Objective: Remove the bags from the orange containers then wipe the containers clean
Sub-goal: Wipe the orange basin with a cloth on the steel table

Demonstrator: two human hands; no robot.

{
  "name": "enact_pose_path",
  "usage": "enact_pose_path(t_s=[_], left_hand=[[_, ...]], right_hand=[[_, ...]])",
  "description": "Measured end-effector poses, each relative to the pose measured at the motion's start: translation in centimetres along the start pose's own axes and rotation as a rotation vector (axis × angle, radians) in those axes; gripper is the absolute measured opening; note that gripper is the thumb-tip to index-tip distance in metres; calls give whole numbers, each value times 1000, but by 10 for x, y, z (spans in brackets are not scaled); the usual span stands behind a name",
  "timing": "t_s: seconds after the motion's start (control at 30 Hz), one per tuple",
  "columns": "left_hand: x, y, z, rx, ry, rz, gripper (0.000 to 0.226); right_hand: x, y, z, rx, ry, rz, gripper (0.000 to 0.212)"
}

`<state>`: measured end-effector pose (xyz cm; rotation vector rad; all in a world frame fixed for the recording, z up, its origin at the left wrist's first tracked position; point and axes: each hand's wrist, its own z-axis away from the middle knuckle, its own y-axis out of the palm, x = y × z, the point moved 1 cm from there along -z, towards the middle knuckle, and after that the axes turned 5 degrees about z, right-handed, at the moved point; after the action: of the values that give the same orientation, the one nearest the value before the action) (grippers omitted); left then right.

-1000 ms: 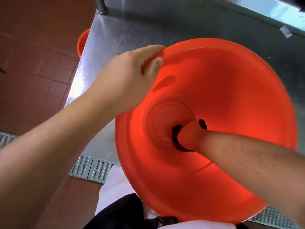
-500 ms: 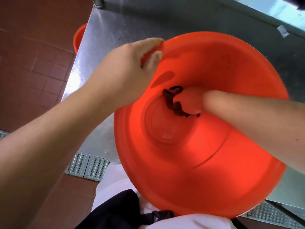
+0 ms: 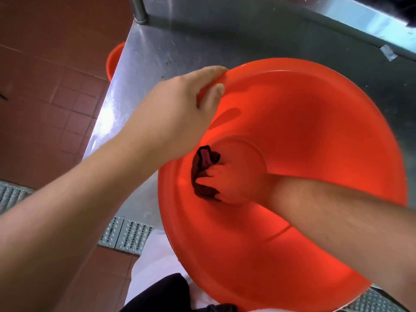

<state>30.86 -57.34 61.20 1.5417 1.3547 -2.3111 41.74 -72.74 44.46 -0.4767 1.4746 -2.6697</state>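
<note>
Right hand [image 3: 229, 181] slid cloth [image 3: 203, 174] leftward inside orange container [image 3: 315, 122].

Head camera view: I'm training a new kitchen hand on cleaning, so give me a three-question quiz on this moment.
1. True or false: the left hand grips the rim of the orange container.
2. What does the right hand hold inside the container? A) a sponge B) a dark cloth C) a plastic bag
3. Fill in: the container rests partly on the metal ____.

Key: 1 true; 2 B; 3 table.
</note>
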Motion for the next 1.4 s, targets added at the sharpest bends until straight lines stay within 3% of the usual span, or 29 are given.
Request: enact_pose_path(t_s=[0.13, 0.27, 0.4, 0.5, 0.57, 0.63, 0.73, 0.87, 1.0, 1.13, 1.23, 1.33, 1.4], left_hand=[[1, 0, 1, 0, 4, -4, 36], [1, -1, 1, 12, 7, -7, 37], [2, -2, 1, 14, 3, -8, 36], [1, 0, 1, 21, 2, -8, 36], [-1, 1, 0, 27, 14, -17, 35], [-3, 2, 0, 29, 26, -20, 35], [-3, 3, 0, 12, 18, -19, 35], [-2, 5, -1, 4, 11, -22, 36], [-2, 5, 0, -9, -3, -30, 34], [-2, 6, 1, -7, 12, -25, 34], [-2, 6, 1, -7, 24, -20, 34], [1, 7, 1, -15, 17, -17, 35], [3, 7, 0, -22, 10, -19, 36]], right_hand=[[-3, 13, -15, -65, 23, 162, 21], [-33, 5, -19, -98, 310, 180, 25], [-59, 22, -5, 39, 689, 81, 38], [-60, 41, 1, 143, 896, 12, 44], [-59, 46, 2, 297, 988, -25, 52], [-56, 47, 6, 458, 873, -19, 56], [-52, 51, 21, 579, 620, 41, 40], [-25, 51, 15, 796, 510, -112, 38], [7, 50, -5, 838, 417, -222, 42], [17, 39, -27, 645, 465, -492, 30], [20, 21, -46, 373, 585, -432, 26], [12, 22, -48, 88, 659, -365, 9], [0, 27, -39, -25, 741, -290, 22]])
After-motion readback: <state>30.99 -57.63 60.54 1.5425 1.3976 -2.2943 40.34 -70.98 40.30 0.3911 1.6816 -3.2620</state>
